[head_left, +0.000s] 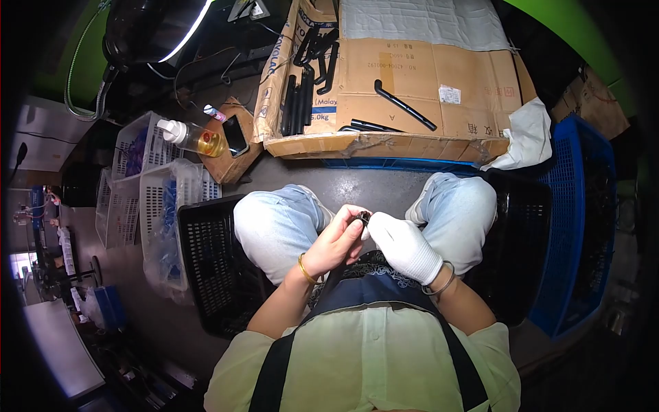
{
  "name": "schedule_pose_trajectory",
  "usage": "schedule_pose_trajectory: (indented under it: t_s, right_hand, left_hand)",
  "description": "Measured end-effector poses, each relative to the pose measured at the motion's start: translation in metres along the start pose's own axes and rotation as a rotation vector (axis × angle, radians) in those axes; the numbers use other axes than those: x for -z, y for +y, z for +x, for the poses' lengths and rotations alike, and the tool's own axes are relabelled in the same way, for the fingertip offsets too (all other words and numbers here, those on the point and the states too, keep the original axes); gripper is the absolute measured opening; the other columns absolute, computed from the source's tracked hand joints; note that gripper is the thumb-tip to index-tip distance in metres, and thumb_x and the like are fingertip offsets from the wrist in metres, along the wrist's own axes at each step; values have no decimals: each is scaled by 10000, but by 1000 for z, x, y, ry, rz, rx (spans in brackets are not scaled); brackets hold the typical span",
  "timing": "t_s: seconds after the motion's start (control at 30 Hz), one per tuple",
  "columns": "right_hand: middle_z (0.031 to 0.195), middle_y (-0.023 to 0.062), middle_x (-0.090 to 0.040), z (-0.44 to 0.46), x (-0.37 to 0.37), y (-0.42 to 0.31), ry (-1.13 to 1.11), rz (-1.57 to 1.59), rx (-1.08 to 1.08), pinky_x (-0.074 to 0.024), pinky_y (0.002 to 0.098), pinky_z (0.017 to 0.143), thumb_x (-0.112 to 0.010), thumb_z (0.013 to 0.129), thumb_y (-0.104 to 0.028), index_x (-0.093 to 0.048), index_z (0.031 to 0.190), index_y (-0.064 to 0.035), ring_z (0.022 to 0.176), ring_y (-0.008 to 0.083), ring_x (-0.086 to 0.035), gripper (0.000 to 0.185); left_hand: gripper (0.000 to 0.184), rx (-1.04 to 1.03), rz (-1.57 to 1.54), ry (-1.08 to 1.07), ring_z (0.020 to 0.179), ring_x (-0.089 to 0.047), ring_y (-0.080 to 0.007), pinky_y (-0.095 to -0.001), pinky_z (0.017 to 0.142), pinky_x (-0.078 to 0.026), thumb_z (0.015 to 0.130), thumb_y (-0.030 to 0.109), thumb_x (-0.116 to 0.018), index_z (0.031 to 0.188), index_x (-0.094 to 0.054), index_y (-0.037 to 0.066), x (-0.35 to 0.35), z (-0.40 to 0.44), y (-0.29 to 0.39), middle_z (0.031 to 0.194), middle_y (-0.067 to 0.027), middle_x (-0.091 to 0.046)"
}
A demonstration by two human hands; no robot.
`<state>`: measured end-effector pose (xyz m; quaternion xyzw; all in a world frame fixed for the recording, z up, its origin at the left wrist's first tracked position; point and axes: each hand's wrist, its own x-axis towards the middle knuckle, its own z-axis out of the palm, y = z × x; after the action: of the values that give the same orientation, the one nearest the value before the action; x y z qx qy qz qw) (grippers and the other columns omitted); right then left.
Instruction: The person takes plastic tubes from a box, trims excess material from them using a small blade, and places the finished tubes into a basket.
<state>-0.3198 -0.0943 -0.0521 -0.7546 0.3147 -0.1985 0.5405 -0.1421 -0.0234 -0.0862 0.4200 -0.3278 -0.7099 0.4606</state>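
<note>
Over my lap, both hands meet at a black part, of which only a small end shows; the fingers hide the rest. My left hand, bare with a gold bangle at the wrist, is closed around it. My right hand wears a white knit glove, and its fingers are pressed together against the same part. Ahead of my knees, a black bent tube lies on the cardboard. More black tubes are gathered at the left of the carton, some upright in a row, others piled.
A bottle with a white pump and a phone sit on a small box at left. Black crates flank my legs. A blue crate stands at right, white baskets at left. A lamp hangs upper left.
</note>
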Motion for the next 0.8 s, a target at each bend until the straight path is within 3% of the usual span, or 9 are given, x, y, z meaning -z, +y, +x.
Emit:
schedule_pose_trajectory:
  t_s: [0.37, 0.57, 0.67, 0.7, 0.77, 0.8]
  right_hand:
    - [816, 203, -638, -1, 4, 0, -65, 7, -34, -487, 460, 646, -480, 965, -160, -581, 916, -40, 779, 411, -633, 165]
    - [805, 159, -625, 0, 6, 3, -109, 61, -108, -492, 403, 677, -474, 969, -164, -596, 862, -42, 754, 364, -625, 203]
    - [832, 160, -620, -1, 0, 28, 28, -123, 194, -491, 392, 687, -487, 948, -148, -602, 839, -45, 771, 355, -619, 189]
    - [814, 130, -597, 3, 13, 46, 186, -312, 180, -482, 353, 698, -493, 913, -94, -596, 828, -44, 752, 279, -609, 142]
    - [781, 84, -563, -2, 41, 82, 359, 130, -120, -466, 309, 720, -481, 894, -41, -590, 842, -24, 730, 192, -557, 122]
    - [771, 72, -549, 1, 43, 72, 336, 167, -149, -460, 301, 720, -474, 895, -35, -592, 851, -22, 728, 174, -537, 126]
  left_hand:
    - [252, 6, 113, 15, 494, -391, -35, -191, 433, -337, 1042, 270, -453, 1180, -410, 64, 0, -1, 5, 790, 14, -481]
    - [229, 72, 118, -34, 493, -400, -32, -189, 422, -321, 1040, 259, -460, 1142, -400, 63, 6, -1, 4, 767, 18, -477]
    - [250, 52, 144, -78, 478, -383, -38, -191, 431, -323, 1038, 285, -454, 1156, -402, 71, 6, -3, 6, 816, -6, -487]
    - [261, 22, 139, -129, 486, -389, -39, -194, 434, -327, 1036, 297, -457, 1155, -402, 72, 4, -8, 11, 830, -11, -486]
    - [290, -12, 135, -140, 502, -402, -42, -198, 440, -336, 1033, 331, -456, 1155, -403, 73, 8, -8, 16, 854, -19, -484]
    - [309, -17, 141, -92, 510, -409, -43, -199, 444, -340, 1031, 352, -452, 1155, -405, 74, 15, -4, 19, 864, -23, -483]
